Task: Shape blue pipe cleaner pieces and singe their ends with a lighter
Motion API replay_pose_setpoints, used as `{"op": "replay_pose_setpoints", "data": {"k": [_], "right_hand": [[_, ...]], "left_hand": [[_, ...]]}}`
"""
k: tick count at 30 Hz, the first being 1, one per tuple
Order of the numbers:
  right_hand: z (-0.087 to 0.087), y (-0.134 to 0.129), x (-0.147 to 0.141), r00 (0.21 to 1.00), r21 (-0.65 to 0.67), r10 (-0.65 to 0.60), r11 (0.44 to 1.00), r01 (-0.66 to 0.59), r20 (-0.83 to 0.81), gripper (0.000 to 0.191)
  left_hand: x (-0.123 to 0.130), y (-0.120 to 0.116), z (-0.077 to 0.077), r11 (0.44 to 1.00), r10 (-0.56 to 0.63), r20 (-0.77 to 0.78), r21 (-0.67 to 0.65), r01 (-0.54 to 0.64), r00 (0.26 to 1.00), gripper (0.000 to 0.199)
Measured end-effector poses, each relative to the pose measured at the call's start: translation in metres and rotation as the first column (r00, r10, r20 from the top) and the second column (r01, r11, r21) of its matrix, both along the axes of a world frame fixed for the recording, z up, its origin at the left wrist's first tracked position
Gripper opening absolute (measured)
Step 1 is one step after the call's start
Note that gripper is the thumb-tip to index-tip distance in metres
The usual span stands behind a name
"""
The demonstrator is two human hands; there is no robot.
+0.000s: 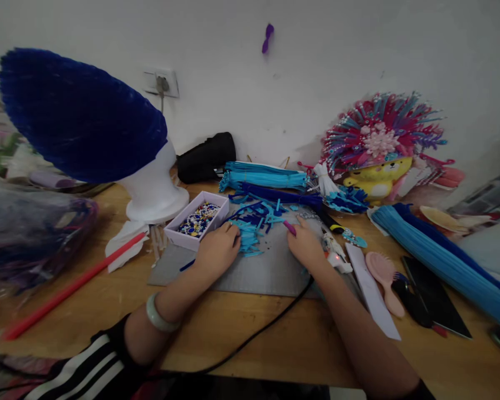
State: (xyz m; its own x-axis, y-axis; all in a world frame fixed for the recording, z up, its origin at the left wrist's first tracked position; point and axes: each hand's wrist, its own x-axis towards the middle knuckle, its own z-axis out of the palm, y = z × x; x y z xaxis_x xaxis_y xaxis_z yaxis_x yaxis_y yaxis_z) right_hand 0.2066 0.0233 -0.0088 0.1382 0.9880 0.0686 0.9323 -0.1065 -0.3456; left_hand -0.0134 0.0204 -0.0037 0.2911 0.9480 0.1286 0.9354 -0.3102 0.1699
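Fingers of the right hand [303, 240] clamp a small purple piece [289, 227] above the grey mat [260, 278].
Curled beside the light-blue cut strips [249, 236], the left hand [217, 249] hides its grip, so whether its fingertips meet I cannot tell; the strips lie toward the mat's far edge with dark-blue ones [254, 214], the bead box [198, 220] at its far-left corner, on the bench [233, 339].

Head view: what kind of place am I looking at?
Probably a small craft workspace: bundled blue stems, an open box of mixed beads and a finished-looking beaded headpiece share one wooden table.
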Motion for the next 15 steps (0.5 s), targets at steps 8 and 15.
{"op": "replay_pose_setpoints", "data": {"k": [8, 15], "right_hand": [[0.009, -0.005, 0.004, 0.988, -0.142, 0.021, 0.990, 0.001, 0.153, 0.030], [0.010, -0.013, 0.011, 0.892, -0.009, 0.080, 0.996, -0.093, -0.445, 0.026]], "left_hand": [[0.001, -0.001, 0.003, 0.999, 0.018, 0.128, -0.049, -0.012, 0.992, 0.020], [0.000, -0.001, -0.004, 0.998, 0.040, 0.397, 0.032, -0.057, 0.917, 0.032]]}}
